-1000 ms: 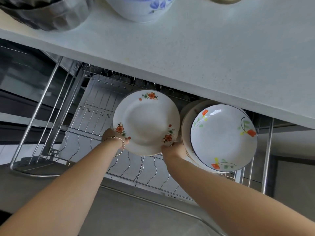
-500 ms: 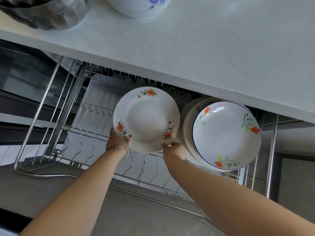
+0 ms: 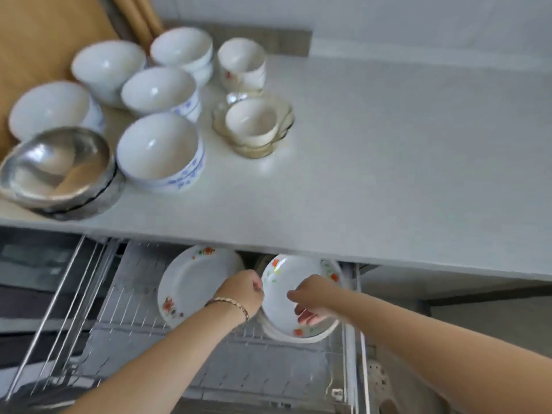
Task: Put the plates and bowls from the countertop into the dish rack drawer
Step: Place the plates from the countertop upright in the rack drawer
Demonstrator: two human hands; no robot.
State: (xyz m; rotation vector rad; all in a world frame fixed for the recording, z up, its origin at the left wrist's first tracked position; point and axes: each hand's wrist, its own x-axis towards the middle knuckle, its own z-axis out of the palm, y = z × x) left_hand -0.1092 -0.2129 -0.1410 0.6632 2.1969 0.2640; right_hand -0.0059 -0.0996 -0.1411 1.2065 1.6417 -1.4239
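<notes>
Racking plates (image 3: 191, 282) in the drawer (image 3: 125, 309) looks done; bowls (image 3: 158, 144) at ten o'clock wait on the surface (image 3: 358, 159). My left grip (image 3: 242, 294) I cannot tell; right grip (image 3: 310, 297) hangs loose.

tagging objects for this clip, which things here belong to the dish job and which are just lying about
Job: flower plate, second plate, rack, white bowls, steel bowls, glass dishes, countertop.
Lying about: wooden board, holed white thing right of the rack.
</notes>
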